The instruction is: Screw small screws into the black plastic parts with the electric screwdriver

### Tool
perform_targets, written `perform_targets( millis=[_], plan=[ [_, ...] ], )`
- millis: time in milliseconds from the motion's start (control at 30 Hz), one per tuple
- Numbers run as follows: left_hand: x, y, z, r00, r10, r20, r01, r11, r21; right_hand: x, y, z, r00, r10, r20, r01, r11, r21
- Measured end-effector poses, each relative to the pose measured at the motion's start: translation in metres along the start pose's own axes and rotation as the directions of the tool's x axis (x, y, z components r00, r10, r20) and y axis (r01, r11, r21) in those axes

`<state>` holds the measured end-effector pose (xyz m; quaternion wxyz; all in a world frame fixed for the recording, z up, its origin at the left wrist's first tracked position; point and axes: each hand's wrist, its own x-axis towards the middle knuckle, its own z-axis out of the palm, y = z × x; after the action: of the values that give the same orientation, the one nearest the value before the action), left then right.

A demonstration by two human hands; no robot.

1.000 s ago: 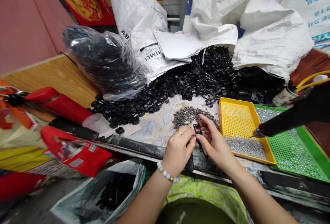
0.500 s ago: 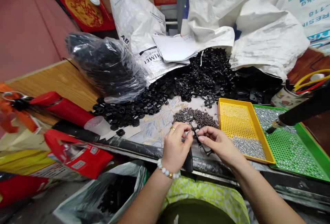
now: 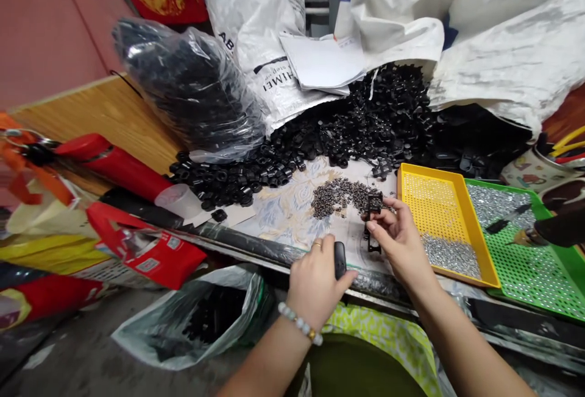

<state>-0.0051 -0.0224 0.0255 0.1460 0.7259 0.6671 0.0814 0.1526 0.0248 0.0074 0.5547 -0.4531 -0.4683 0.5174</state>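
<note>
My right hand [image 3: 398, 237] pinches a small black plastic frame part [image 3: 373, 212] upright over the patterned table cover [image 3: 283, 211], just right of a heap of small grey metal bits [image 3: 340, 195]. My left hand [image 3: 316, 278] has dropped to the table's front edge, its fingers curled against a black oval piece [image 3: 340, 259] there; a ring and a bead bracelet show on that hand. A big pile of black plastic parts [image 3: 365, 126] lies behind both hands.
A yellow perforated tray [image 3: 439, 208] with silver screws sits right of my hands, then a green tray [image 3: 525, 263]. A dark tool [image 3: 555, 223] hangs over the green tray. Clear bag of black rings [image 3: 192, 89], white sacks [image 3: 484, 31], red packets [image 3: 146, 248] left, open bag [image 3: 201, 318] below.
My hands have parted: the left went down to the table's edge, the right kept the black part and lifted it slightly right. The camera view has tilted downward.
</note>
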Motion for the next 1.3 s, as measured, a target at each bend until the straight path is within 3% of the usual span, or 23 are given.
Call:
perform_targets(
  millis=[67,133,200,233,267,333,400,467,533,633,833,1300],
  plan=[
    [0.001,0.006,0.002,0.998,0.037,0.047,-0.041,0.997,0.068,-0.001,0.001,-0.002,1.000,0.022,0.008,-0.022,0.999,0.032],
    [0.006,0.006,0.002,0.996,0.065,0.067,-0.066,0.998,0.016,-0.002,0.002,-0.004,0.998,0.057,0.018,-0.057,0.997,0.046],
    [0.013,0.000,0.001,0.994,0.082,0.072,-0.064,0.972,-0.224,-0.003,0.002,-0.008,0.996,0.090,0.029,-0.092,0.994,0.052],
    [0.015,-0.004,0.002,0.994,0.079,0.081,-0.039,0.911,-0.411,-0.003,0.003,-0.010,0.994,0.100,0.034,-0.102,0.993,0.057],
    [0.018,-0.008,0.002,0.992,0.071,0.102,0.005,0.794,-0.608,-0.004,0.003,-0.012,0.994,0.105,0.039,-0.108,0.992,0.061],
    [0.021,-0.012,0.005,0.984,0.065,0.166,0.122,0.439,-0.890,-0.005,0.003,-0.012,0.994,0.099,0.048,-0.102,0.993,0.062],
    [0.022,-0.012,0.008,0.978,0.081,0.193,0.183,0.121,-0.976,-0.006,0.004,-0.011,0.995,0.081,0.049,-0.083,0.996,0.042],
    [0.022,-0.009,0.010,0.982,0.079,0.170,0.175,-0.051,-0.983,-0.007,0.004,-0.008,0.997,0.061,0.039,-0.062,0.998,0.007],
    [0.022,-0.007,0.010,0.991,0.045,0.125,0.130,-0.126,-0.984,-0.008,0.002,-0.005,0.999,0.042,0.033,-0.041,0.999,-0.025],
    [0.023,-0.006,0.009,0.998,-0.014,0.059,0.056,-0.134,-0.989,-0.010,0.000,0.000,0.999,0.029,0.040,-0.027,0.999,-0.048],
    [0.020,-0.005,0.007,0.998,-0.062,0.001,0.001,0.008,-1.000,-0.011,-0.001,0.008,0.999,0.016,0.029,-0.014,0.996,-0.083],
    [0.016,-0.001,0.010,0.990,-0.067,-0.128,-0.115,0.165,-0.980,-0.015,0.002,0.019,0.998,-0.053,0.021,0.056,0.970,-0.238]
  ],
)
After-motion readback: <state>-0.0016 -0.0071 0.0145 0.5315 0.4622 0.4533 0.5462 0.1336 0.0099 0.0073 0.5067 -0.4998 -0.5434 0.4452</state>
